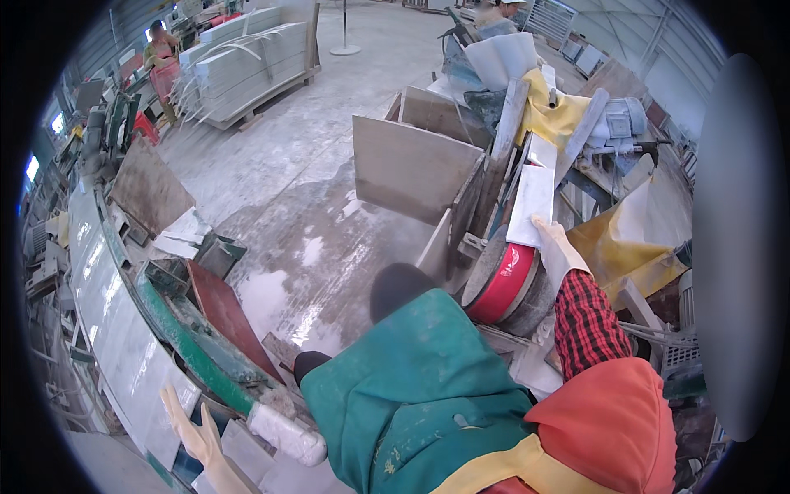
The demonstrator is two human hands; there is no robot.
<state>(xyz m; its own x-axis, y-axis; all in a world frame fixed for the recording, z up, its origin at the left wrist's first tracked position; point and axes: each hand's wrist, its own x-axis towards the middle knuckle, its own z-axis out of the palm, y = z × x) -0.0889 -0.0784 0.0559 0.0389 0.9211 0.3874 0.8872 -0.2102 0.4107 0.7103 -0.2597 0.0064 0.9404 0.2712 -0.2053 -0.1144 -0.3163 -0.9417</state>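
My right hand (pixel 556 244), in a cream glove with a red-and-black checked sleeve behind it, grips the near end of a white rectangular stone piece (pixel 532 206). The piece lies lengthwise over a machine with a round wheel banded in red (pixel 504 284). Just below the piece, the wheel's red band faces me. At lower left my left hand (pixel 196 430), also in a cream glove, is held up with its fingers apart and nothing in them. It is beside a long glossy pale slab (pixel 123 329) with a green edge rail (pixel 189 350).
Upright grey boards (pixel 411 169) form a box-like screen left of the machine. Yellow sheeting (pixel 625 239) and a motor (pixel 625 118) are at right. A reddish-brown board (pixel 230 321) leans at left. Stacked pale slabs (pixel 247 70) and a person (pixel 162 62) are farther back.
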